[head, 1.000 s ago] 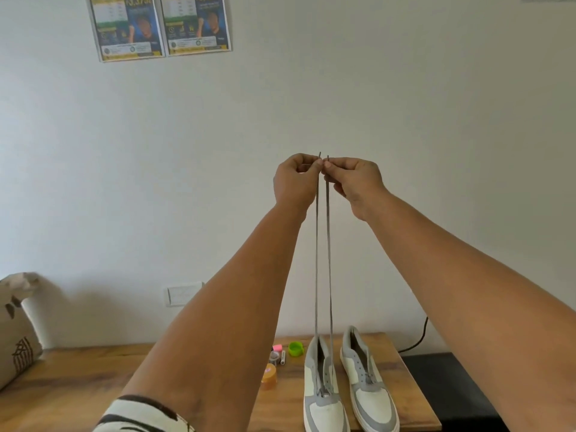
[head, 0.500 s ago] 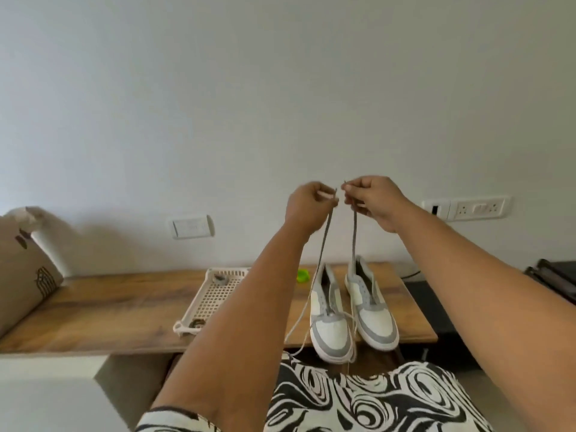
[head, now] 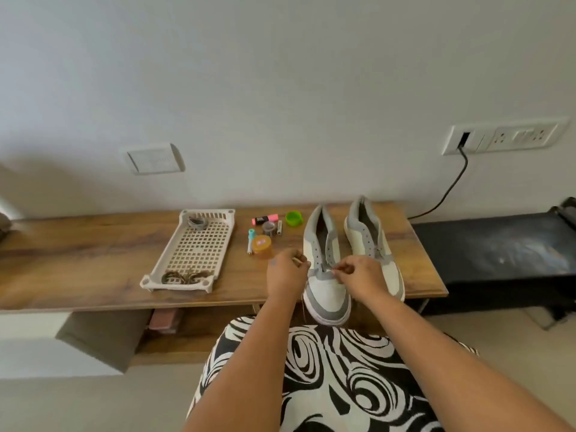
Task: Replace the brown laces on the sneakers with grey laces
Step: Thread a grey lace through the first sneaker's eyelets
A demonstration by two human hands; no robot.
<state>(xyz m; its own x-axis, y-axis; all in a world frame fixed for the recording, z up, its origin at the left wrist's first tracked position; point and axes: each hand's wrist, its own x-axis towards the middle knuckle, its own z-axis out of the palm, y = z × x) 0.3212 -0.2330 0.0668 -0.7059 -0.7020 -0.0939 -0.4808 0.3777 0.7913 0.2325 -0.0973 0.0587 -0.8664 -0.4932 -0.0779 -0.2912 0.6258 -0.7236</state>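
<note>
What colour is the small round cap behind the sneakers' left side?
Bright green cap, head view.

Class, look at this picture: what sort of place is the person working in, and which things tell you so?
Probably a room at home: a low wooden shelf against a plain wall, a wall socket strip with a cable plugged in, and a plastic tray beside the sneakers.

The left hand (head: 286, 274) covers part of the grey lace (head: 321, 271) on the near sneaker (head: 325, 291); the thin ends are blurred. At nine o'clock, the bench (head: 78, 266) runs off-frame.
</note>
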